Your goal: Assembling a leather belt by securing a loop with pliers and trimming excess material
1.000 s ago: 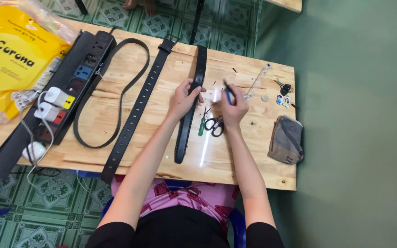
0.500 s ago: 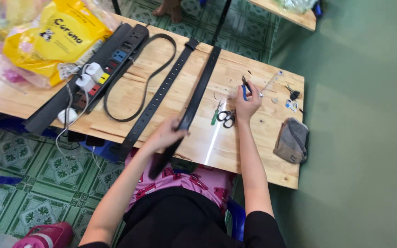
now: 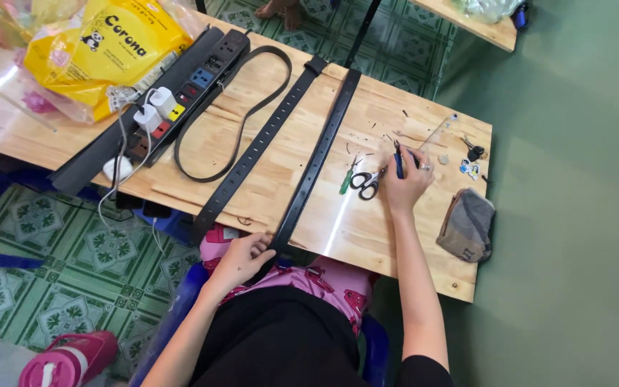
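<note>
Head view: looking down on a pale wooden bench point(image 3: 266, 154) above a green tiled floor.
Left hand: the left hand point(image 3: 241, 259) is at the near edge of the bench, fingers closed around the near end of a black belt point(image 3: 317, 161).
Black belt: lies straight on the bench, running from the near edge by the person's lap up to the far edge.
Right hand: the right hand point(image 3: 404, 183) rests on the bench right of that belt, fingers pinched on a small dark blue tool point(image 3: 398, 162) held nearly upright.
Beside the right hand: black scissors point(image 3: 365, 184) and a green-handled screwdriver point(image 3: 346, 180) lie just to its left; a grey pouch point(image 3: 467, 226) lies to its right, near the bench's right edge.
Left part of bench: a second belt point(image 3: 256, 152) with holes lies alongside the first, then a looped strap point(image 3: 234, 115), a black power strip point(image 3: 184, 93) with white plugs, and a yellow plastic bag point(image 3: 102, 50) at the far left.
</note>
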